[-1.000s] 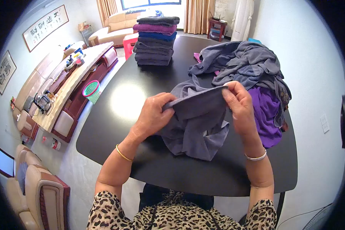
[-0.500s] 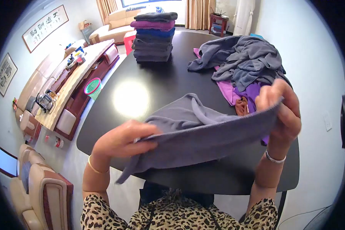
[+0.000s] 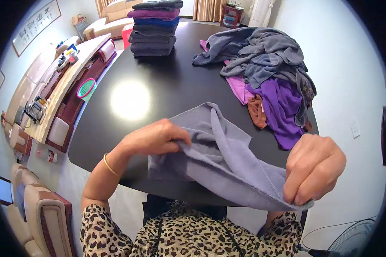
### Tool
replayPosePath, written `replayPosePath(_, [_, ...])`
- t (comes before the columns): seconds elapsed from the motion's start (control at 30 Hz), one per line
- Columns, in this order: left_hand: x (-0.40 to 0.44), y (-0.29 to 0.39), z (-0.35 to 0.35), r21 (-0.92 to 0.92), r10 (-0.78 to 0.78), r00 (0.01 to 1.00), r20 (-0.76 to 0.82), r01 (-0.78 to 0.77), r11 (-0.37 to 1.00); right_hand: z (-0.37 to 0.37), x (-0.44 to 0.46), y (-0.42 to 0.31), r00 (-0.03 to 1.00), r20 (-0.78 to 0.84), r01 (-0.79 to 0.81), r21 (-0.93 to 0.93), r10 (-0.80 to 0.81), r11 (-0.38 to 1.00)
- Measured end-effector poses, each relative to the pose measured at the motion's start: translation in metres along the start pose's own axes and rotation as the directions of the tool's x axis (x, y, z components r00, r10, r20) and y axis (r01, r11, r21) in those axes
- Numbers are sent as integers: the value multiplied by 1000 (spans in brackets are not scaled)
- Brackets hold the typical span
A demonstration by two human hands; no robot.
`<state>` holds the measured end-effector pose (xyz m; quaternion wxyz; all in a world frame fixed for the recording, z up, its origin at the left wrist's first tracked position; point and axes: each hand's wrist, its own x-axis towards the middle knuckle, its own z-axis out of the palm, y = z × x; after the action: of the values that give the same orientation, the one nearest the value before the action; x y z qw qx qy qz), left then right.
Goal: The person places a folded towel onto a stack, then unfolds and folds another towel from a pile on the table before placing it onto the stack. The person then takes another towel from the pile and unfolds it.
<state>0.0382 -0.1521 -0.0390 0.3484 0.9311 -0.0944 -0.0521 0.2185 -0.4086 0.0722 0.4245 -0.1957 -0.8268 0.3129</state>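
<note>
A grey towel [image 3: 227,158] is stretched between my two hands above the near edge of the dark table [image 3: 176,90], its far part lying on the tabletop. My left hand [image 3: 158,137] pinches its edge on the left. My right hand [image 3: 315,169] grips a corner at the right, fingers pressed together and low over the table's edge. Beyond my right hand lies a loose heap of grey cloths [image 3: 266,55], with a purple cloth [image 3: 283,109], a pink cloth [image 3: 238,88] and a brown cloth [image 3: 256,111] at its near side.
At the table's far left stands a stack of folded cloths [image 3: 153,34] in grey, blue and purple. Left of the table are a green basket with a pink rim [image 3: 86,89], a long low table [image 3: 73,77] and an armchair [image 3: 43,205]. A fan [image 3: 351,237] is at lower right.
My right hand has come down and toward me with its corner of the towel. My left hand has risen slightly, still holding the edge. The view has shifted a little.
</note>
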Motion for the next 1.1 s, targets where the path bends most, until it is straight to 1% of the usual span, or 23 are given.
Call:
replayPosePath(0.03, [5,-3,-1,1,2,1000,-1,-2,1000,1,1,-2,1000,1,0,-2,0,1000])
replayPosePath(0.1, [19,-11,-5,134,107,959,-261,-74,988,3,3,-5,999,38,-28,-77,31,997])
replayPosePath(0.23, [51,-5,-15,102,195,902,-384,-169,980,6,7,-11,995,78,-48,-132,59,990])
replayPosePath(0.3, [68,-2,-15,65,183,918,-352,-171,983,8,9,-18,990,107,-77,-162,95,984])
replayPosePath(0.37, [90,-16,-2,116,258,891,-374,-231,966,11,11,-21,987,107,-93,-210,118,973])
replayPosePath(0.4, [98,-21,3,114,189,925,-330,-160,981,12,11,-21,984,109,-108,-254,139,961])
replayPosePath(0.43, [104,-31,8,118,192,926,-325,-162,980,14,9,-19,985,105,-106,-258,137,960])
replayPosePath(0.5, [113,-46,14,129,86,989,-119,-71,989,17,4,-12,988,-21,-150,-282,150,948])
replayPosePath(0.53, [112,-53,15,117,129,982,-139,-113,987,19,5,-13,979,-99,-201,-328,178,923])
replayPosePath(0.57, [110,-60,12,123,132,982,-135,-116,986,18,4,-11,979,-104,-199,-333,174,922])
replayPosePath(0.6, [105,-62,5,102,88,969,-232,-65,993,13,3,-7,980,-163,-165,-351,113,922])
replayPosePath(0.63, [98,-64,-1,72,36,944,-327,-14,997,10,1,-4,974,-221,-131,-366,51,921])
replayPosePath(0.67, [86,-66,-11,1,61,843,-534,-72,997,7,2,-7,950,-297,-214,-398,96,892])
replayPosePath(0.7, [72,-65,-23,-56,59,697,-715,-140,989,6,-5,-9,910,-388,-330,-460,147,824])
replayPosePath(0.77, [38,-48,-46,1,50,460,-887,-105,994,5,-3,-14,753,-591,-570,-370,288,733])
replayPosePath(0.8, [24,-53,-46,0,42,460,-887,-91,996,2,-4,-8,725,-618,-591,-333,304,734])
replayPosePath(0.87, [-4,-66,-41,82,-58,707,-705,161,984,-8,-7,10,722,-605,-618,-344,337,707])
replayPosePath(0.9, [-14,-82,-33,102,-166,788,-593,278,955,-10,-6,22,710,-599,-652,-360,370,667])
replayPosePath(0.97, [-28,-104,-15,137,-95,831,-548,202,970,-12,-3,46,602,-553,-773,-223,575,594])
replayPosePath(1.0, [-33,-103,-14,138,-96,827,-554,205,969,-13,-7,66,613,-496,-771,-206,615,603])
replayPosePath(1.03, [-35,-101,-12,0,-178,822,-540,212,977,-13,-15,87,618,-437,-773,-186,653,607])
replayPosePath(1.07, [-36,-101,-11,-141,-258,817,-515,216,966,-11,-24,105,637,-397,-766,-229,661,601])
replayPosePath(1.1, [-37,-100,-13,-149,-261,813,-520,215,965,-6,-34,119,652,-354,-757,-270,670,594])
